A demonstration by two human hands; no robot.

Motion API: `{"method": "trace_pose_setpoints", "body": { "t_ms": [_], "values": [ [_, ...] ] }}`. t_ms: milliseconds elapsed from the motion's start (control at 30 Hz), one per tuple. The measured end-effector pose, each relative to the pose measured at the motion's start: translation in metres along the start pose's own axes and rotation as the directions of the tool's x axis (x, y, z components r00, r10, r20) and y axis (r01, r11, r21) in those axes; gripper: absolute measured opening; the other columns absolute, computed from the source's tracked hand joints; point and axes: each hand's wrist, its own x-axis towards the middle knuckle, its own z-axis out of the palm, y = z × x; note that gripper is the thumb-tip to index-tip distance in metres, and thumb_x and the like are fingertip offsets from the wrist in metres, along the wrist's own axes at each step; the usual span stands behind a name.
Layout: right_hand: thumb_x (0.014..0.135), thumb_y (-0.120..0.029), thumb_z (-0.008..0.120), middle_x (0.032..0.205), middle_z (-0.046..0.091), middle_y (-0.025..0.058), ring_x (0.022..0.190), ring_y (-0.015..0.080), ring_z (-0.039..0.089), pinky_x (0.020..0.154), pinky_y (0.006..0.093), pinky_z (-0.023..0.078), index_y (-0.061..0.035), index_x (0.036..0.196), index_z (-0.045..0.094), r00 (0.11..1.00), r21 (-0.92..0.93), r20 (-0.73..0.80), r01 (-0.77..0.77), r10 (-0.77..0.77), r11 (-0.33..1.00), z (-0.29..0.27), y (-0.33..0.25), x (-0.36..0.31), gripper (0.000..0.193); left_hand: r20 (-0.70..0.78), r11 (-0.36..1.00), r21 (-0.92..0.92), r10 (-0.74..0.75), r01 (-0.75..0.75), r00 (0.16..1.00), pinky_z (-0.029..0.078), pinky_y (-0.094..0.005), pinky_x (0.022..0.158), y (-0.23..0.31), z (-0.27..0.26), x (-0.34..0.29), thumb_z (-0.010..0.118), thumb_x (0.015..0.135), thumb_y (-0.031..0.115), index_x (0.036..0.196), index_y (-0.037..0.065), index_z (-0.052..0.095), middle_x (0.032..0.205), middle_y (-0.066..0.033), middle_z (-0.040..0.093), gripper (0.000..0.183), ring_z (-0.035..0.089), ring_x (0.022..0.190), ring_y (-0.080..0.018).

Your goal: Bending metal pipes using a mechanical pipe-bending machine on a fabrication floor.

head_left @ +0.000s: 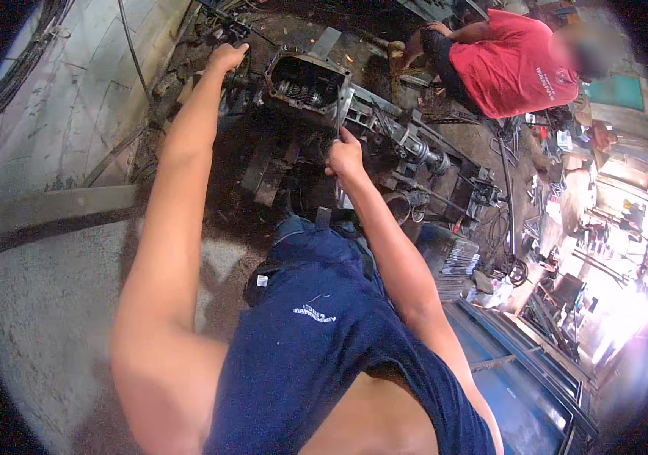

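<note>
gripping wrench [340,114], right hand [345,158] sits upper centre; wrench long axis runs up to gearbox [307,82] just above. left hand [227,57] fisted upper left, contents unclear, farther off.

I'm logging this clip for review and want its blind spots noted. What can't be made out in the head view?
- Left hand: what it grips is lost in dark clutter near the top edge.
- Right hand: holds a slim metal tool; its tip and kind are too small to tell.
- Open gearbox: the gears inside are shadowed.
- Person in a red shirt: hands mostly hidden behind machinery.
- Right rim: overexposed glare.
</note>
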Motion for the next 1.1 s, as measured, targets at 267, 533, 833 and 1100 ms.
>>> {"method": "trace_pose_setpoints", "body": {
  "t_ms": [267,533,833,1100],
  "values": [
    [0.084,-0.013,0.046,0.112,0.06,0.0315,0.102,0.0418,0.061,0.092,0.0413,0.047,0.0034,0.129,0.05,0.942,-0.56,0.061,0.306,-0.331,0.77,-0.003,-0.013,0.026,0.048,-0.531,0.984,0.081,0.179,-0.16,0.829,0.05,-0.051,0.078,-0.016,0.034,-0.034,0.043,0.093,0.057,0.113,0.003,0.064,0.098,-0.0207,0.067,0.062,0.064,0.09,-0.0383],
    [0.093,-0.012,0.048,0.078,0.065,0.0101,0.059,0.0199,0.058,0.055,0.0355,0.047,-0.0005,0.131,0.051,0.975,-0.341,0.197,0.166,-0.103,0.925,-0.038,-0.049,0.032,0.04,-0.594,0.995,0.007,0.086,-0.102,0.8,0.049,-0.0486,0.084,-0.018,0.034,-0.077,0.043,0.091,0.058,0.121,0.004,0.06,0.107,-0.0209,0.066,0.064,0.062,0.1,-0.0386],
    [0.096,-0.008,0.038,0.067,0.037,-0.0002,0.045,0.0085,0.031,0.036,0.0239,0.024,-0.0113,0.136,0.038,0.869,0.337,0.386,-0.445,0.309,0.83,-0.012,-0.047,-0.027,0.04,-0.518,0.983,0.049,0.178,-0.179,0.836,0.047,-0.0497,0.089,-0.03,0.031,-0.066,0.042,0.092,0.058,0.128,0.002,0.055,0.113,-0.0234,0.063,0.068,0.059,0.105,-0.0392],
    [0.097,-0.008,0.037,0.06,0.029,-0.0033,0.044,0.0072,0.025,0.035,0.022,0.02,-0.0031,0.103,0.042,0.763,0.661,0.574,-0.646,0.296,0.382,0.001,-0.058,-0.009,0.01,-0.439,0.982,0.032,0.182,-0.187,0.88,0.046,-0.0493,0.091,-0.023,0.022,-0.037,0.045,0.091,0.057,0.126,-0.001,0.055,0.116,-0.0253,0.061,0.069,0.058,0.108,-0.0404]
  ]
}}
